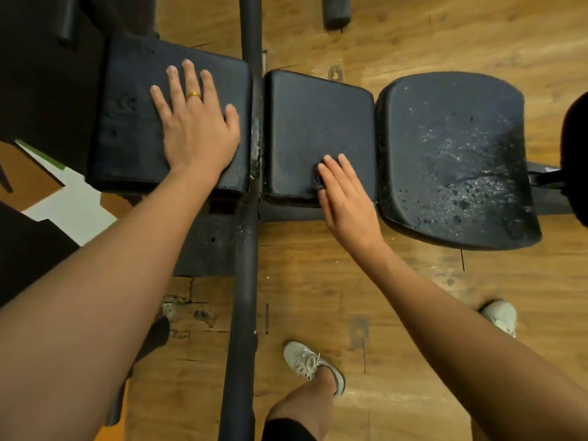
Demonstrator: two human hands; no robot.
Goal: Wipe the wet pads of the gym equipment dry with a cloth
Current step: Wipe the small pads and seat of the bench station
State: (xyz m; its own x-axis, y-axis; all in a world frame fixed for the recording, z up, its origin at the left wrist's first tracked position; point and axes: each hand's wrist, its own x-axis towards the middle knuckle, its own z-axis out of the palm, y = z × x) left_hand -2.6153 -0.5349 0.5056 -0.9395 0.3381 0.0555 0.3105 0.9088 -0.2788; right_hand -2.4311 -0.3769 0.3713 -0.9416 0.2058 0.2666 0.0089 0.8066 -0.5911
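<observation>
Left hand (197,122) lies flat on the left pad (133,128), fingers spread wide and holding nothing. Right hand (348,198) presses a dark cloth (318,178) under straight, close-set fingers onto the near edge of the middle pad (318,116); the right pad (455,148), just beside, is beaded with water drops.

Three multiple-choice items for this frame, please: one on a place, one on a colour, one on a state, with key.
1. The cloth lies on: A. a barbell B. middle pad C. a shelf
2. The ring on the left hand is: A. gold B. silver C. black
3. The right pad is: A. beaded with water B. under a towel C. torn open
Key: B, right hand presses it there; A, it gleams yellow; A, droplets glint across it.
</observation>
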